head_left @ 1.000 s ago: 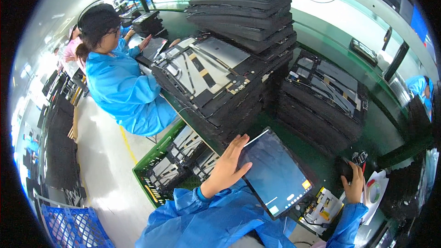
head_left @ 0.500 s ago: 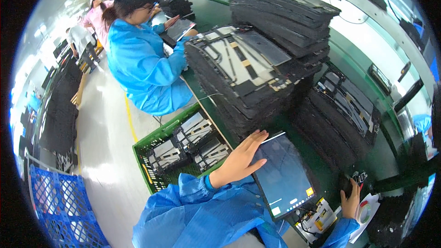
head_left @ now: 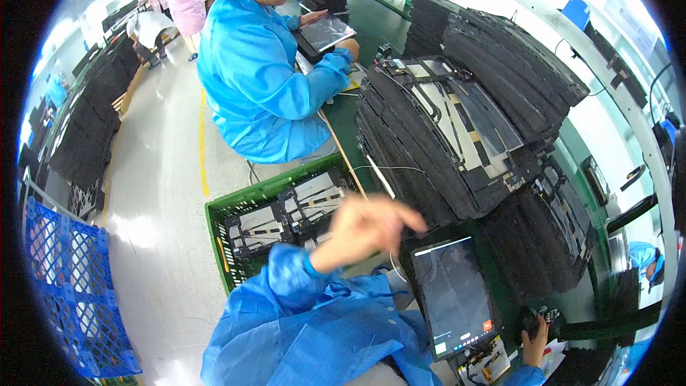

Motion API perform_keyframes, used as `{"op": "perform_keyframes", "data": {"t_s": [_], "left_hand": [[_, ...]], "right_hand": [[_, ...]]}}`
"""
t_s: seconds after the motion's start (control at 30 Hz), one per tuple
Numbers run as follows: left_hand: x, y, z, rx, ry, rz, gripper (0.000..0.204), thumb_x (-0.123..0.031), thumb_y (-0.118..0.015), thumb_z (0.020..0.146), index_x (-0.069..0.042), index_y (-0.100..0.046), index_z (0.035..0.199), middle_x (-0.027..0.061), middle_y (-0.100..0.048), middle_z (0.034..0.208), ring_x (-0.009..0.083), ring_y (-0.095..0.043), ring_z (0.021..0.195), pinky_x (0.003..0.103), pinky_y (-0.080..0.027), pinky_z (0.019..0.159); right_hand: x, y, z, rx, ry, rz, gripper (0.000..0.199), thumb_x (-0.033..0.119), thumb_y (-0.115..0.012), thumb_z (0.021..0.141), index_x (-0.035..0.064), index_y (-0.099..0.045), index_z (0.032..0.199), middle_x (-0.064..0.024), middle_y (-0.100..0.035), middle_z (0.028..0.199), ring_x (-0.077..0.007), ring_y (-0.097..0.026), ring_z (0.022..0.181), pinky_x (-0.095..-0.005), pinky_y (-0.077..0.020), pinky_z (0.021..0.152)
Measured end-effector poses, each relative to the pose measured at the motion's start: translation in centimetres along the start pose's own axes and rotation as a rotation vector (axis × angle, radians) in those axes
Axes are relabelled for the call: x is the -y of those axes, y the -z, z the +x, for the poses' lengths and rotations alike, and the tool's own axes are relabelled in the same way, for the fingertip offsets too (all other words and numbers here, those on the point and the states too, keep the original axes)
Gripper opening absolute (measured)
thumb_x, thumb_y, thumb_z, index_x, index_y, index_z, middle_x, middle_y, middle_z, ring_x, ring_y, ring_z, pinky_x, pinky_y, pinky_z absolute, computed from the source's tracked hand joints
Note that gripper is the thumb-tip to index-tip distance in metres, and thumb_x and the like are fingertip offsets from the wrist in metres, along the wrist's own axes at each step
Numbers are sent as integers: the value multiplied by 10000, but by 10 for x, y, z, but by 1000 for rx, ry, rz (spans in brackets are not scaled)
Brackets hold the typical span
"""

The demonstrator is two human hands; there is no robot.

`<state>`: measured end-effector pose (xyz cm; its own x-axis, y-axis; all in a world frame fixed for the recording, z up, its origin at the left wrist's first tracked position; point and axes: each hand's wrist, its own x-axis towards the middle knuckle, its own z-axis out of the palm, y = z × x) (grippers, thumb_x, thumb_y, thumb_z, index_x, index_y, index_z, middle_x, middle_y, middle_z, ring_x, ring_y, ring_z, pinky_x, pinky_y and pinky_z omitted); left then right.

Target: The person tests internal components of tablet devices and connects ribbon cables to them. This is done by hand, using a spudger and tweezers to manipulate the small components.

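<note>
A tablet-like screen in a dark frame lies lit before me, with small icons along its lower edge. Smeared by motion, my left hand hovers left of the screen, apart from it. One finger points right; the others are too blurred to read. To the right of the screen, my right hand curls its fingers against a small black rounded object, whose kind I cannot make out. A thin white cable runs beside the screen's left edge.
Tall stacks of dark device panels stand beyond the screen, with more panels at right. A green crate holds several opened panels at left. A co-worker in blue sits further along the bench; a blue lattice crate stands far left.
My left hand has lifted off the screen and moved left. The screen's picture has turned from blue to dark grey. The whole view has shifted; my right hand stays by the black object.
</note>
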<state>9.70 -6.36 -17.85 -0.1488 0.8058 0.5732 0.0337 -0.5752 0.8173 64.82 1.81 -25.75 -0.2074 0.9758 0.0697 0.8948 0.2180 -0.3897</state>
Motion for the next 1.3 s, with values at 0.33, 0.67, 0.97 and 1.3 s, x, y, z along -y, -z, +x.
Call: {"op": "perform_keyframes", "data": {"t_s": [0.33, 0.67, 0.97, 1.3], "left_hand": [[-19, 82, 167, -229, -59, 568, 396, -161, -484, 851, -68, -612, 1214, -83, -342, 533, 27, -294, 469, 207, -242, 432], [-37, -66, 25, -187, -287, 647, 496, -241, -412, 886, 133, -529, 1191, -16, -391, 509, 39, -310, 451, 190, -238, 445], [44, -217, -33, 976, -212, 806, 1014, -417, -796, 582, 3, -330, 1378, 187, -398, 1394, 319, -363, 1312, 463, -213, 1116], [84, -241, -40, 1156, -105, 763, 1058, -284, -832, 468, -9, -325, 1355, 195, -343, 1428, 308, -304, 1353, 465, -153, 1146]], "right_hand": [[-16, -2, -10, 3, -77, -235, 698, 72, -637, 777, 94, -348, 1411, -136, -327, 1470, -314, -222, 1397, -420, -192, 1119], [132, 1, -99, -184, 89, -86, 238, 64, -692, 747, 41, -631, 975, -120, -637, 937, -310, -618, 853, -375, -494, 746], [154, -61, -109, -140, 146, -140, 228, 111, -719, 705, 5, -599, 867, -104, -604, 933, -249, -615, 783, -346, -503, 673], [138, -75, -106, -120, 262, -67, 153, 113, -619, 729, 26, -538, 825, -137, -609, 1017, -179, -644, 799, -268, -543, 593]]}}
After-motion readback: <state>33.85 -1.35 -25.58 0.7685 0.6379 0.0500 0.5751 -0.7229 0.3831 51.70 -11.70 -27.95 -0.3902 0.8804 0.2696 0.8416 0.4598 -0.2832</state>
